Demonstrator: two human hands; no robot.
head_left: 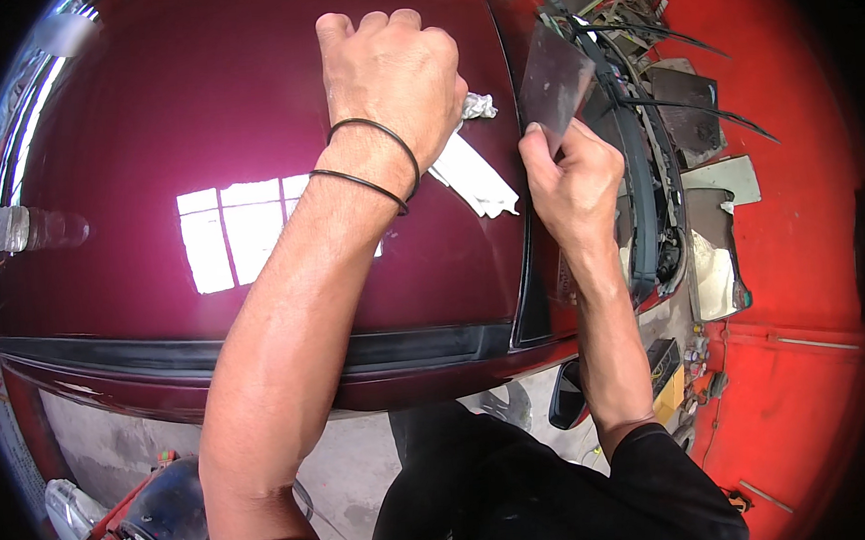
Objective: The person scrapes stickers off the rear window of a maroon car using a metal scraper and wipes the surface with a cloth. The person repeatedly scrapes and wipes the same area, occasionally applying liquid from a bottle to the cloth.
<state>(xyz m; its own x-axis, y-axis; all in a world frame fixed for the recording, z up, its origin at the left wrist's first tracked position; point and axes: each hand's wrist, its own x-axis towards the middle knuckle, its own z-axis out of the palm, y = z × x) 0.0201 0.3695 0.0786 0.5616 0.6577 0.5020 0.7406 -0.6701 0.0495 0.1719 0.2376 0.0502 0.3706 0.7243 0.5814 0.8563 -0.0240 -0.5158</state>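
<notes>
Your left forearm [281, 344] reaches across the glossy maroon car panel [137, 138]; your right forearm [608, 311] rises near its right edge. Your left hand [390, 79] is curled, white paper [474, 176] just beside it; whether it grips that, you cannot tell. Your right hand [578, 177] pinches a dark flat sheet [554, 76]. Black trim [407, 346] borders the near side; bare panel opens leftward.

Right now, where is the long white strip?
In the head view, the white strip is right of centre, over the dark red panel, between left hand and right hand.
</notes>
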